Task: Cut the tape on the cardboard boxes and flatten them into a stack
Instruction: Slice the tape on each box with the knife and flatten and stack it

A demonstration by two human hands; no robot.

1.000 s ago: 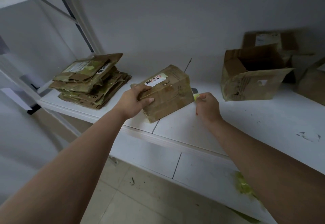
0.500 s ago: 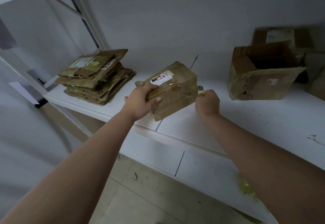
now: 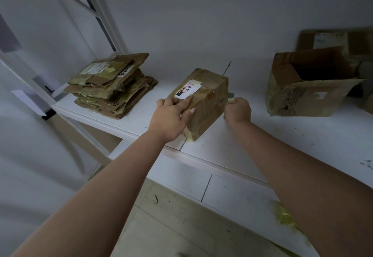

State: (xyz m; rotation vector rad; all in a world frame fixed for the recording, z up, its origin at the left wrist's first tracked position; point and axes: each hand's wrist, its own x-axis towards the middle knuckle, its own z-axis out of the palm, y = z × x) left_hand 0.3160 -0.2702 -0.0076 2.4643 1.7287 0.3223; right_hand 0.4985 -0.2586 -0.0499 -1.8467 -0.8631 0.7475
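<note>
Surface: white shelf board [image 3: 282, 135] with scuffs and small debris, a seam running front to back under the work area; white wall directly behind. White metal upright and diagonal brace [image 3: 94, 12] at the far left corner. Pale tiled floor [image 3: 161, 226] below, bits of yellowish tape scrap [image 3: 282, 215] near the lower shelf edge.

Contents: stack of flattened boxes [image 3: 111, 87] at the shelf's left end. Taped box [image 3: 203, 101], sealed, white label on top, sits near the front edge at centre, turned at an angle. Opened box [image 3: 306, 87], flaps up, stands well to the right; another box [image 3: 331, 40] behind it against the wall, blurred.

Hands: both of my arms extended. My left hand [image 3: 171, 115] lies over the near top edge of the taped box, fingers across the label, thumb down the front face, holding it. My right hand [image 3: 238, 110] is a fist against the box's right end, clenched round a small yellow-green cutter [image 3: 231, 99]; grey tip just visible at the box edge. Blade contact: cannot tell.
</note>
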